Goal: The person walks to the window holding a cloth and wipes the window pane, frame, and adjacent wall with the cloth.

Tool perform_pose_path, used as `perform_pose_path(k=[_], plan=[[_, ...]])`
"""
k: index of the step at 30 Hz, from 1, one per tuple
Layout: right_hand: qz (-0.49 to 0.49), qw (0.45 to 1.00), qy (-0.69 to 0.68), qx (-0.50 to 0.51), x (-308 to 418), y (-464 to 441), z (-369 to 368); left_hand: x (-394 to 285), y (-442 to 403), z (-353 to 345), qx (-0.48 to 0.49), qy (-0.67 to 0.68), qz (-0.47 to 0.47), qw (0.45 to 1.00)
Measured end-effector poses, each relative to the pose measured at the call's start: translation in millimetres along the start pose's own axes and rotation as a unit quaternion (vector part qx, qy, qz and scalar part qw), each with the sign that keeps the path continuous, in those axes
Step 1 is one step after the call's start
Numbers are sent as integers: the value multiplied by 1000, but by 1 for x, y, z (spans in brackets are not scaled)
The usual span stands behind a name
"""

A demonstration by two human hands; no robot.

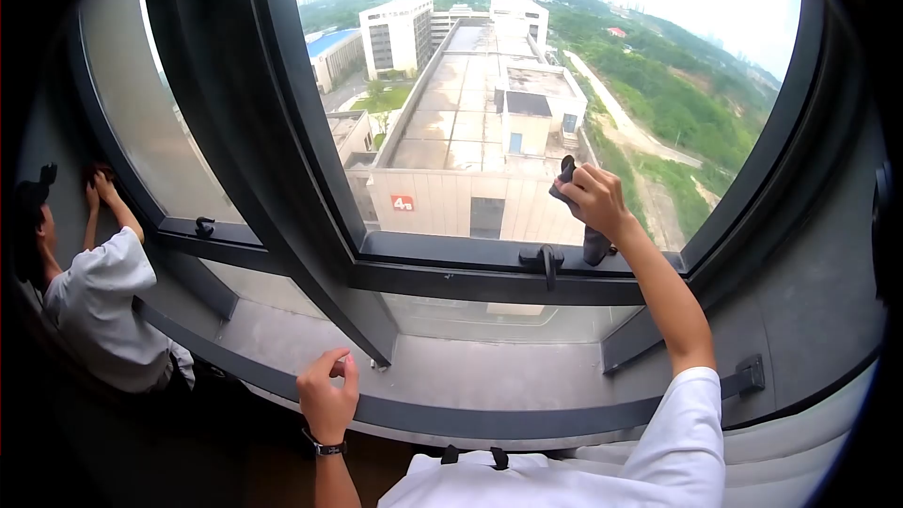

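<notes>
Right hand [597,196] closed round dark cloth [562,188], up before windowpane [451,122]. Window handle [542,261] below, left of that hand. Left hand [325,400] half-curled beside guard rail [451,420]; cannot tell whether it grips anything.
</notes>
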State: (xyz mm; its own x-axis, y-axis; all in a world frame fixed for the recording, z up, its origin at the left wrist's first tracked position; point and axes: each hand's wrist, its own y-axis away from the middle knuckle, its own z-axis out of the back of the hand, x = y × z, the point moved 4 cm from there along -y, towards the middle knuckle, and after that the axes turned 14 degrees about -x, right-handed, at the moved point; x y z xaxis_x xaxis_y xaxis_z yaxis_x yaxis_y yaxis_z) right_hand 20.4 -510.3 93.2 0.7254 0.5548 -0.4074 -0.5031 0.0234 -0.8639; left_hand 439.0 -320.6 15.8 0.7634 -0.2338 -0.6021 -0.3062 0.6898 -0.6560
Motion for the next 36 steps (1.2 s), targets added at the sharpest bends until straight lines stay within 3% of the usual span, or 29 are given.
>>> perform_pose_path(k=[1,3,5,10,25,27,31,34,36], plan=[[14,999,18,-28,-5,-14,4,0,-2,-1,-8,1,5,1000],[-73,980,78,-168,-32,-49,21,1,0,2,-12,4,1,1000],[-112,960,85,-244,-55,-82,29,0,0,2,-14,1,6,1000],[-104,942,106,-301,-56,-88,19,5,1,2,-16,25,9,1000],[-105,953,135,-250,-50,-101,21,6,2,9,-45,63,-80,994],[-75,942,151,-292,-66,-131,25,9,1,7,-50,73,-91,992],[-122,896,229,-361,-85,-194,25,13,4,8,-34,87,-99,991],[-45,937,142,-315,-30,-206,-26,10,3,11,-1,67,-91,994],[71,977,77,-184,26,-189,-72,6,2,11,-6,80,-104,991]])
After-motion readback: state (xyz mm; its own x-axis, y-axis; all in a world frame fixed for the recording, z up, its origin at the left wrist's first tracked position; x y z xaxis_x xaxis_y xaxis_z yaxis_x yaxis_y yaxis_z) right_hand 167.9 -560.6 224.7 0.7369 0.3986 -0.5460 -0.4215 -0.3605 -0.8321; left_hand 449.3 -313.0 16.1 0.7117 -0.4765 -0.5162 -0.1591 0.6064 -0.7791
